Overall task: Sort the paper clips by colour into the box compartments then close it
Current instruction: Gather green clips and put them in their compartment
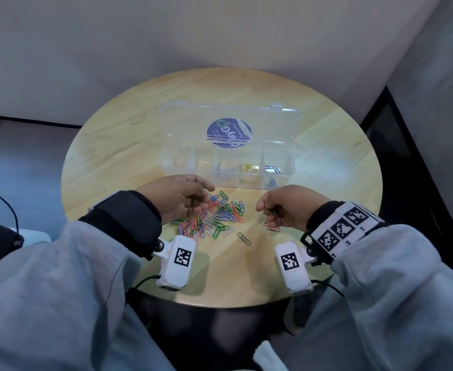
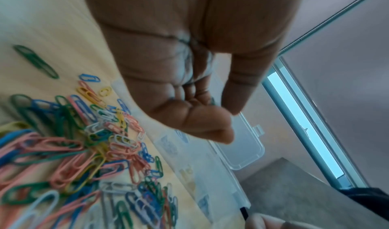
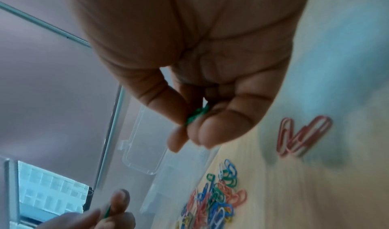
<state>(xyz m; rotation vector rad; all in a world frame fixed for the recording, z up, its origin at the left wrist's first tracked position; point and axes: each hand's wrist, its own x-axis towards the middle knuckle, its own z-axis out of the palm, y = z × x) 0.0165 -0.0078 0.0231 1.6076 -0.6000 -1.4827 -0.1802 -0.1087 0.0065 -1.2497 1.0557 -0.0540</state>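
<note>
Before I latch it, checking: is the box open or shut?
Open. The box has its lid swung back behind it, and its compartments are uncovered, with a few clips inside.

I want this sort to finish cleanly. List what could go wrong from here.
1. Both the left hand and right hand pinch green clips; the clear box shows no green compartment yet, so they may land among the yellow clips or the blue ones.
2. The mixed pile is tangled; lifting one clip may drag others along.
3. The pink clips lie under the right hand, apart from the pile, and could get missed or swept off the table.
</note>
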